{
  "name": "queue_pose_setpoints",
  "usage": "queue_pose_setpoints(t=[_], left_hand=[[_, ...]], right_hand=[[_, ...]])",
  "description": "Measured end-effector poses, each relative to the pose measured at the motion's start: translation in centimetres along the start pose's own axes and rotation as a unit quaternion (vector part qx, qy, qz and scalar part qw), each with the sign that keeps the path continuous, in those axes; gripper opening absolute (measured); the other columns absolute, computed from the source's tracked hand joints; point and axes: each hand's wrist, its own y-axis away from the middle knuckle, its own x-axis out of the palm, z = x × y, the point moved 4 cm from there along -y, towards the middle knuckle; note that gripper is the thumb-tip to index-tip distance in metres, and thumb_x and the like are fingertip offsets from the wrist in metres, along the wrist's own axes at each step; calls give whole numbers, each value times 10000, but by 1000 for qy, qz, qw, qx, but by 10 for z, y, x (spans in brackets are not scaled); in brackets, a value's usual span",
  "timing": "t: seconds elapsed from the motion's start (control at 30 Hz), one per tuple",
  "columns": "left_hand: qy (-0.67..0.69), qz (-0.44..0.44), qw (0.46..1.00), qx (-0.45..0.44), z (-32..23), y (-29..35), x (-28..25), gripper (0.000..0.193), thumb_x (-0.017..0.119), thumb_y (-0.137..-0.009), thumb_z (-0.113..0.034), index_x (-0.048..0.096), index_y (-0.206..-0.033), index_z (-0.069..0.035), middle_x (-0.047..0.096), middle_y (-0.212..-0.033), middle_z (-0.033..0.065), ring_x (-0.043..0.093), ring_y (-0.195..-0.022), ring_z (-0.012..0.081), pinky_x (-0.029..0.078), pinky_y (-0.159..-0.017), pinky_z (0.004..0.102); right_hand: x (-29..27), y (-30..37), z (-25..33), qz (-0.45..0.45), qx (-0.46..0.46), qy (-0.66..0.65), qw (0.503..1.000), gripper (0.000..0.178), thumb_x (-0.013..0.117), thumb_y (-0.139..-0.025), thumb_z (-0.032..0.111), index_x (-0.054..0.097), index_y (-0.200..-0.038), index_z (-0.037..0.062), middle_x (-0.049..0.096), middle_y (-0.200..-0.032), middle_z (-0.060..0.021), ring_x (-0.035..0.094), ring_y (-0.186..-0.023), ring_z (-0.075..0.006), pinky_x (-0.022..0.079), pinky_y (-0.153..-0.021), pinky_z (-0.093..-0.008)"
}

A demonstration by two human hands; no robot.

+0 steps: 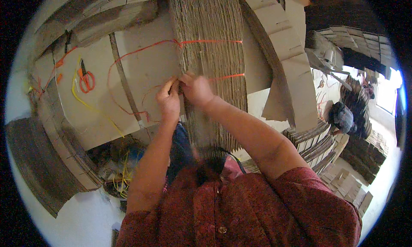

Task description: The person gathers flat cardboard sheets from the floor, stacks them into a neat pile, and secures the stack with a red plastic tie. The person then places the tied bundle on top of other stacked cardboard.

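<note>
A long stack of corrugated cardboard sheets (214, 21), edges facing up, stands in front of me. A red string (214, 42) crosses its far part, with a loose length trailing left over flat cardboard. Nearer to me, a second red string (227, 77) runs across the stack to my hands. At the stack's left edge, my left hand (170, 100) and my right hand (197, 90) are close together, fingers pinched on this string. The exact spot where they grip is partly hidden by the fingers.
Orange-handled scissors (87, 82) and yellow string (92, 106) lie on the cardboard (96, 122) at left. More cardboard stacks (43, 169) stand at left and right. A tangle of yellow string (123, 178) hangs at lower left. Another person (342, 117) bends among stacks at far right.
</note>
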Motion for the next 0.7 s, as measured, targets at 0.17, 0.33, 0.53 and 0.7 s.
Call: queue_pose_setpoints(t=[0.17,0.33,0.53,0.7], left_hand=[[-20,-12,995,100,0,8,-6,179,588,-837,-54,619,-981,47,649,-921,132,599,-809,186,462,-759,297],[-51,14,998,-34,11,5,-10,196,572,-858,-112,622,-977,35,649,-884,101,590,-755,155,460,-708,280],[194,4,968,-157,20,-3,4,187,589,-860,-147,638,-937,16,641,-799,43,567,-718,104,450,-660,239],[180,49,974,-132,25,-10,7,155,605,-844,-114,639,-914,20,635,-788,31,565,-705,93,458,-649,236]], right_hand=[[1,-3,1,-13,-14,-9,1000,132,571,-739,162,601,-850,98,605,-792,-135,600,-678,-342,499,-578,-429],[11,-3,-6,31,23,-34,999,145,576,-757,176,612,-861,81,615,-843,-146,599,-735,-348,498,-640,-433],[-1,0,-2,-1,55,-97,994,229,623,-720,124,557,-932,68,611,-834,-147,591,-783,-370,492,-672,-435],[-1,5,-5,4,97,-132,986,283,603,-723,54,510,-991,59,614,-796,-150,612,-755,-346,497,-651,-404]])
